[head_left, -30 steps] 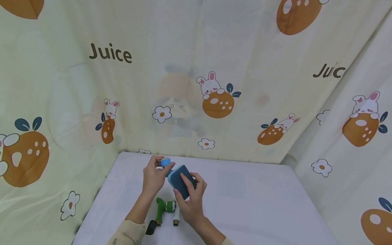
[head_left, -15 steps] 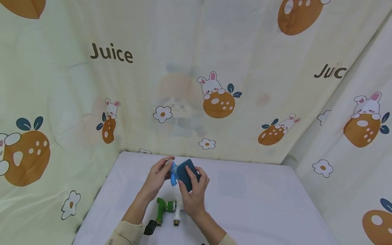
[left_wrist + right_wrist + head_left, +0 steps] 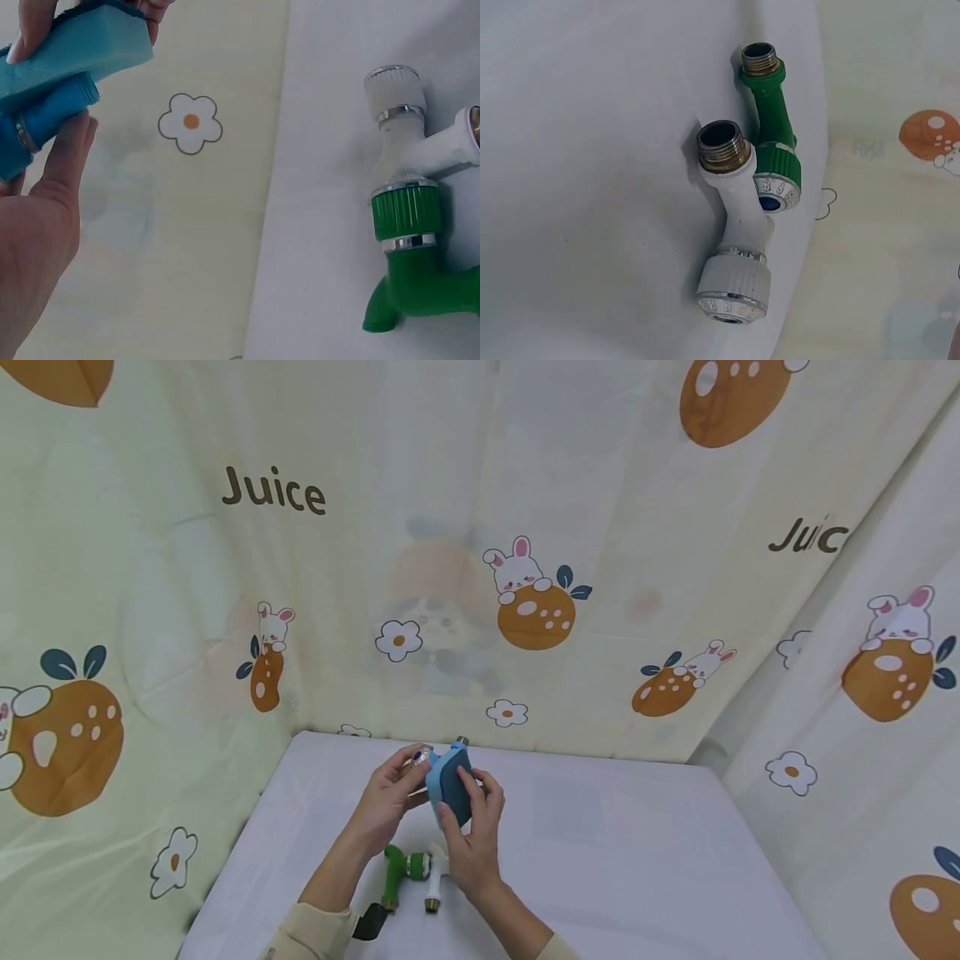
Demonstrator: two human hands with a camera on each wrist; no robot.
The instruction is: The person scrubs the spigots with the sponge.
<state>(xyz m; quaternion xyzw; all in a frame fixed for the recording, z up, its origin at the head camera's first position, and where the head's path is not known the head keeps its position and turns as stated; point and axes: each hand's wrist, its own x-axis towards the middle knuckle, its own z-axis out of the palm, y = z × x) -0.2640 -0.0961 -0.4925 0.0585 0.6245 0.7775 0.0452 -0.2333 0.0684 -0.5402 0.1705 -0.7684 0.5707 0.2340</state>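
My left hand (image 3: 378,802) holds a blue plastic tap (image 3: 56,109), its fingers and thumb around the knob end. The tap's threaded metal inlet (image 3: 462,741) points up and away, past the top of a sponge. That sponge (image 3: 454,787), light blue foam with a dark teal scouring face, is gripped by my right hand (image 3: 474,847) between thumb and fingers. In the left wrist view its foam side lies against the blue tap. Both hands are raised over the table; the right wrist view looks past them to the tabletop.
A green tap (image 3: 393,877) and a white tap (image 3: 433,887) lie side by side on the white table (image 3: 637,852), below the hands. By the left sleeve is a small black object (image 3: 370,922). A printed curtain (image 3: 600,485) hangs behind the table.
The left hand has turned the blue tap, so the knob that faced up now tips toward the left palm and the inlet points away. The sponge has moved right, then tilted against the tap.
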